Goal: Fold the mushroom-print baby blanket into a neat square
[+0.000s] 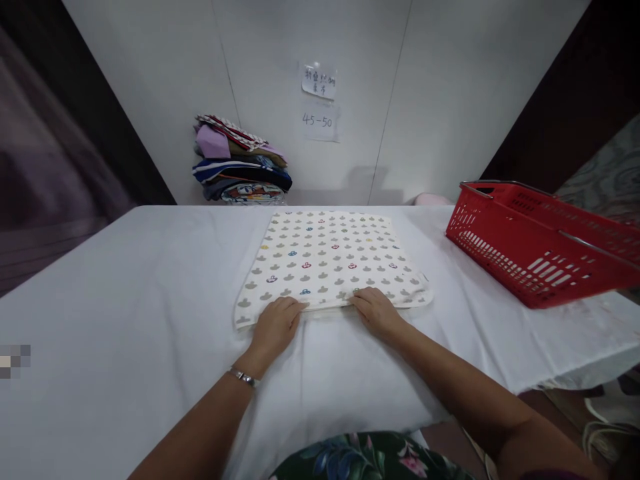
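A white cloth (325, 257) printed with small grey shapes, a few of them coloured, lies flat and folded on the white-covered table (125, 320). Its near edge runs between my hands. My left hand (280, 322), with a silver bracelet at the wrist, has its fingers closed on that edge left of the middle. To the right of it, my right hand (379, 312) grips the same edge, fingers bent over the fabric. Both thumbs are mostly hidden. The right near corner of the cloth is slightly wrinkled, showing more than one layer.
At the right side of the table stands a red plastic basket (530, 243) with metal handles. A stack of folded fabrics (243, 163) rests at the back left by the wall. Handwritten paper signs (320, 120) hang on the white wall (440, 87).
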Demonstrator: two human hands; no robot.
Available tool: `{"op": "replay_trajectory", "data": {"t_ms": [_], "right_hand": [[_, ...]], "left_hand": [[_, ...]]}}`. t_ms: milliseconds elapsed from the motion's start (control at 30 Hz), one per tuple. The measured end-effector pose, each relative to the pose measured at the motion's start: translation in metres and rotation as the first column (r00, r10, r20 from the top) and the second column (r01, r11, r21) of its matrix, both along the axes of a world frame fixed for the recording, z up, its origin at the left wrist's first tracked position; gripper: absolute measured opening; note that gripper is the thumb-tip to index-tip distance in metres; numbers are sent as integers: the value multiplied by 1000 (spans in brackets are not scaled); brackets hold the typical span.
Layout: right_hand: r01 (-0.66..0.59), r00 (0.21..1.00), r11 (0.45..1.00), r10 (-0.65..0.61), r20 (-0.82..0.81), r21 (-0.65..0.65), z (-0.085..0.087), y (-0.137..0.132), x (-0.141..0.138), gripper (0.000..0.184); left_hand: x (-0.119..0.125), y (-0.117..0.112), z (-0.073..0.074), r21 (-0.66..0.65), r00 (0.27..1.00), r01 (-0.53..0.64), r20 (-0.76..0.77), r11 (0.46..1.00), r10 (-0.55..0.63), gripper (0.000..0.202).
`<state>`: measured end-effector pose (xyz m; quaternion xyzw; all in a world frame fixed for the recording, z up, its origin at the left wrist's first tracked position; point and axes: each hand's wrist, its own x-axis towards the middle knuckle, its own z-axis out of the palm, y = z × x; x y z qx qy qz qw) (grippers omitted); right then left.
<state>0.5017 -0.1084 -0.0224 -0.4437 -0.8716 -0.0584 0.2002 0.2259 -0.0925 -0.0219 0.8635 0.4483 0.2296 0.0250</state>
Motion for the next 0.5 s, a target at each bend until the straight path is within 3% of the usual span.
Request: {"op": "replay_trajectory", "data": {"t_ms": [233, 367, 500], "right_hand": [[28, 999, 999, -27, 27, -47, 2, -5, -1, 24], [40, 999, 999, -39, 6, -3, 0, -3, -2, 29], [40, 999, 999, -39, 38, -10, -5, -4, -3, 25]], "left_hand": [[5, -3, 5, 144, 998, -1, -66, 990, 11, 27], [2, -2, 9, 207, 999, -10, -46, 978, 19, 26], [1, -2, 7, 181, 998, 6, -70, 984, 6, 26]]}}
